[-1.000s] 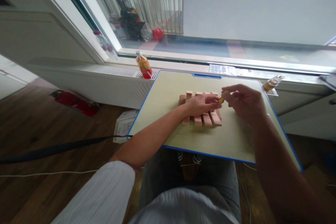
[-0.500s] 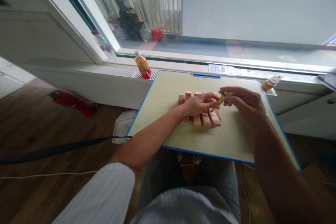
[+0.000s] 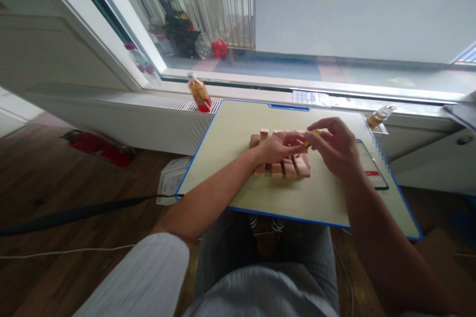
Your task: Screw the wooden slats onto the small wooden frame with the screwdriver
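Above the wooden slat rack [image 3: 288, 166] on the table [image 3: 238, 129], the right hand [image 3: 334, 147] pinched a small yellow tool [image 3: 311, 134]; the left hand [image 3: 278, 147] lay loosely curled on the rack.

bench [image 3: 238, 133]: pale yellow-green, blue edge
blocks [image 3: 293, 167]: light pinkish wood
tool [image 3: 311, 134]: yellow
bottle [image 3: 199, 92]: orange, red label

A wide window [image 3: 334, 15] fills the far wall and lets in pale daylight; metal bars [image 3: 208, 0] show beyond it on the left. Below it runs a white sill with a radiator grille [image 3: 163, 102]. The floor [image 3: 55, 173] is dark wood, crossed by a black cable [image 3: 85, 210]. An orange bottle [image 3: 199, 93] stands by the blue-edged worktop [image 3: 238, 124].
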`<state>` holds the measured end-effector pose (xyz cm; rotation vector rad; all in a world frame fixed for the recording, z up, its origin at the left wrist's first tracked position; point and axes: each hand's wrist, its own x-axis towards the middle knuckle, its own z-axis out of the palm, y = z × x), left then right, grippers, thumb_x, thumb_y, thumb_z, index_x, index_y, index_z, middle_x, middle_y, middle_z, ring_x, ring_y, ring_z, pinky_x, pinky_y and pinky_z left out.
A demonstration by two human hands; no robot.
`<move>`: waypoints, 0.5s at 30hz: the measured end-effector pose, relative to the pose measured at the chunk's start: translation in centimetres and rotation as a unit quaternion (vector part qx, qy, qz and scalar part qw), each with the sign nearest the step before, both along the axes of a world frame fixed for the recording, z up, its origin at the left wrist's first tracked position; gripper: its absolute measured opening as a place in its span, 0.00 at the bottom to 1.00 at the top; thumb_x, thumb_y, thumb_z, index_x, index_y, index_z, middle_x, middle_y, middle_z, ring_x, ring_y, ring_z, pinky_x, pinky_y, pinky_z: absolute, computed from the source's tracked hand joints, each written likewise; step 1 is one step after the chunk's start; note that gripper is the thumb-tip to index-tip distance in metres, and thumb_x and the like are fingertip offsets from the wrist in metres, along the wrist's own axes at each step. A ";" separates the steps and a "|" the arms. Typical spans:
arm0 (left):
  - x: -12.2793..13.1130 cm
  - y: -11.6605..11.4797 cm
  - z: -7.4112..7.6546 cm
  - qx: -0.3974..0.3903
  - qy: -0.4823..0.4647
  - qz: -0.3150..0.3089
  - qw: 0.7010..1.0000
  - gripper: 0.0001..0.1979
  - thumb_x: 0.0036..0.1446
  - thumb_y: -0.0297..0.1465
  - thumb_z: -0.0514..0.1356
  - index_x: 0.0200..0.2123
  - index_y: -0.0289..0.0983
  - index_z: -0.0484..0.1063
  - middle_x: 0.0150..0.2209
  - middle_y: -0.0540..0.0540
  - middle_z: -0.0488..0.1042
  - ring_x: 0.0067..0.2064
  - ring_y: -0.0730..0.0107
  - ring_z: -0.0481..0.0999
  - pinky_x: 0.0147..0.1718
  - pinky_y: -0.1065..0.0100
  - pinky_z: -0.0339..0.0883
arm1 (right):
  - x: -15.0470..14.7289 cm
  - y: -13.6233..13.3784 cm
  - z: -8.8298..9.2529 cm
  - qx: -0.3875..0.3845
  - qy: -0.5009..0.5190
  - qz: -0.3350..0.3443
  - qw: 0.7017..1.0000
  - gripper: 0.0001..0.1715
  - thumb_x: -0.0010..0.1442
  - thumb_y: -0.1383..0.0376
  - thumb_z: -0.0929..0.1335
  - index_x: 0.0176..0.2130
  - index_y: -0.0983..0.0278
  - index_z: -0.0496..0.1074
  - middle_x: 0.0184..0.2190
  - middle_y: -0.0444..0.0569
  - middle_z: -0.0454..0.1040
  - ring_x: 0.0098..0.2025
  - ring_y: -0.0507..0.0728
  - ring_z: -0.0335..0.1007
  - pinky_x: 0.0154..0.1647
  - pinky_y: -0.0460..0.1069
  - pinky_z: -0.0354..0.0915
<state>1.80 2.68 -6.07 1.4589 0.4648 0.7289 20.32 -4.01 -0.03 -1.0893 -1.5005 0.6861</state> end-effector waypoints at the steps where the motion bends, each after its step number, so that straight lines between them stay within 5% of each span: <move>1: 0.0 0.0 0.1 0.006 0.001 -0.001 1.000 0.29 0.56 0.49 0.74 0.52 0.35 0.81 0.49 0.38 0.82 0.52 0.60 0.80 0.54 0.58 0.71 | 0.3 -0.1 0.5 -0.014 0.004 0.029 0.999 0.20 0.59 0.53 0.79 0.47 0.58 0.78 0.43 0.48 0.82 0.31 0.53 0.75 0.29 0.50 0.73; 8: -0.2 0.1 0.8 0.054 0.031 -0.004 0.998 0.28 0.60 0.52 0.70 0.50 0.34 0.84 0.52 0.36 0.82 0.55 0.57 0.79 0.57 0.57 0.70 | 1.2 -0.9 1.0 -0.027 -0.001 0.041 0.999 0.16 0.65 0.55 0.76 0.49 0.60 0.83 0.27 0.44 0.78 0.27 0.54 0.73 0.30 0.51 0.70; 15: -0.6 -0.5 1.2 -0.003 0.044 -0.010 0.999 0.32 0.54 0.46 0.76 0.58 0.37 0.78 0.46 0.41 0.83 0.46 0.65 0.80 0.48 0.61 0.72 | 0.1 -0.3 -1.7 0.026 0.017 -0.018 0.999 0.18 0.61 0.53 0.79 0.42 0.58 0.74 0.35 0.44 0.79 0.28 0.53 0.74 0.29 0.51 0.71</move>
